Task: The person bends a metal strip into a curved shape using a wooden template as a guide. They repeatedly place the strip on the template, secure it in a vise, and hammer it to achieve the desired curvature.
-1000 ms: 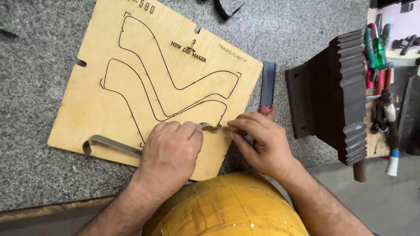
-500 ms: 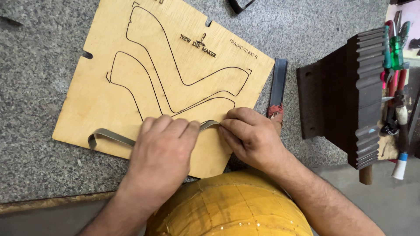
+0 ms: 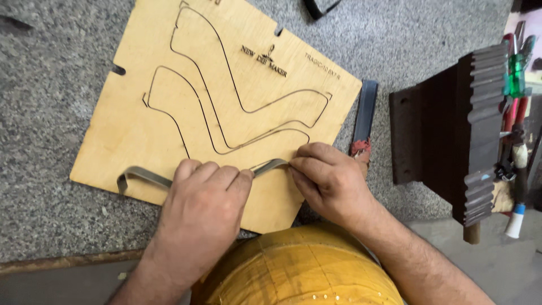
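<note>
Steel rule strip [image 3: 148, 176]: thin, springy, sharp-edged; lying on plywood die board [image 3: 169, 130]. Pressed flat under left hand [image 3: 200, 217]; right hand [image 3: 327, 183] fingers pinching right end.

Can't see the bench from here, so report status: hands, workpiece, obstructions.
Left hand and right hand both pinching the bent metal strip flat on the plywood template. Dark flat bar lies beside the board, apart.

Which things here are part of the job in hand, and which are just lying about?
In use:
- metal strip, held by left hand and right hand
- plywood board with cut outlines, under the strip

Lying about:
- flat file beside the board
- dark ridged block
- hand tools at far right
</note>
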